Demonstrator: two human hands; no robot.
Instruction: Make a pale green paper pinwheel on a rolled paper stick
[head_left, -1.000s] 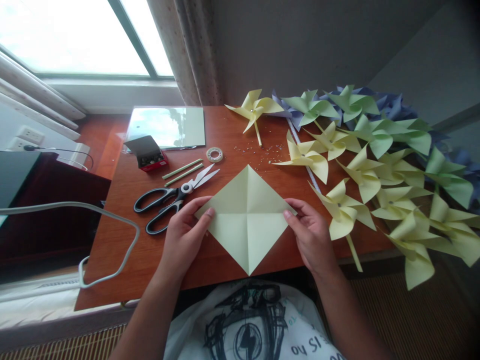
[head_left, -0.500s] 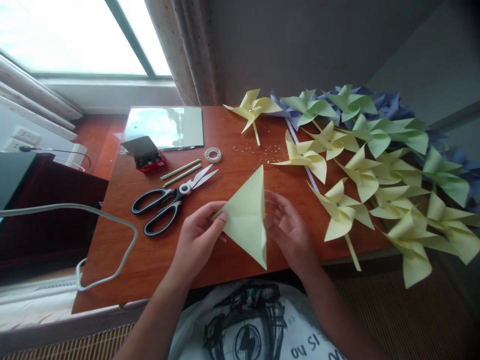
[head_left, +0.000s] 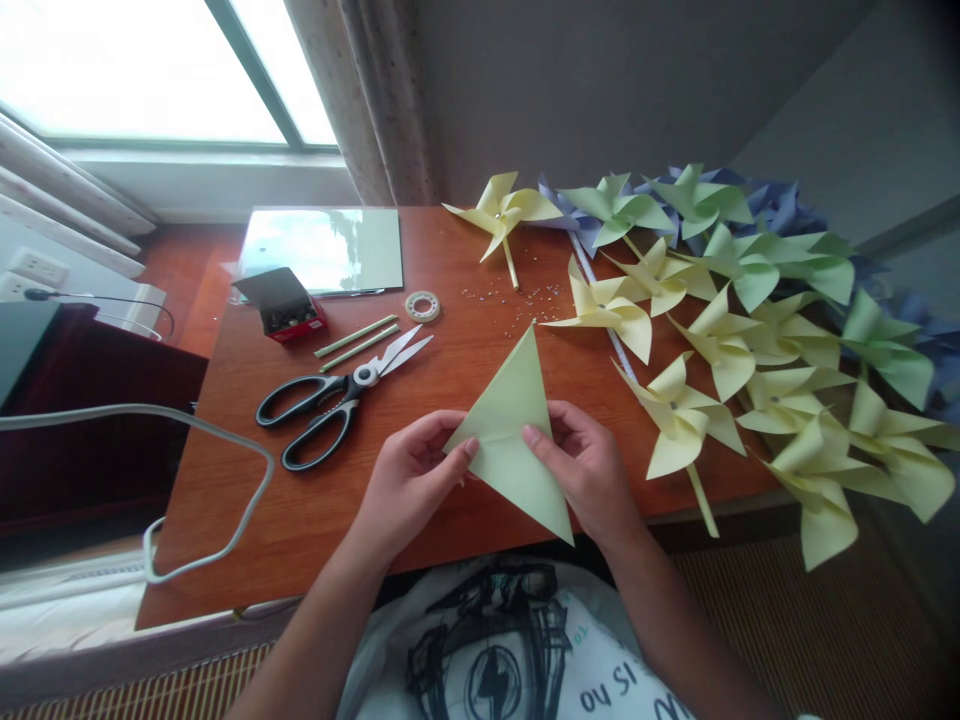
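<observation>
A pale yellow sheet of paper [head_left: 517, 440], folded in half into a triangle, is held just above the near edge of the wooden table [head_left: 315, 520]. My left hand [head_left: 409, 480] pinches its left corner. My right hand [head_left: 585, 470] grips its right side, with fingers lying across the fold's middle. The triangle's top point aims away from me and its lower point hangs over the table edge.
Black-handled scissors [head_left: 330, 400] lie left of the hands, with two thin green sticks [head_left: 358, 342], a tape roll [head_left: 422, 305], a small open red box [head_left: 281, 305] and a glossy sheet [head_left: 322, 250] behind. Many yellow, green and blue paper pinwheels [head_left: 735, 340] cover the table's right side. A white cable [head_left: 187, 480] loops at left.
The square lay open and flat one second ago; my hands have brought its right half over onto the left, and it is now a closed triangle held in both hands.
</observation>
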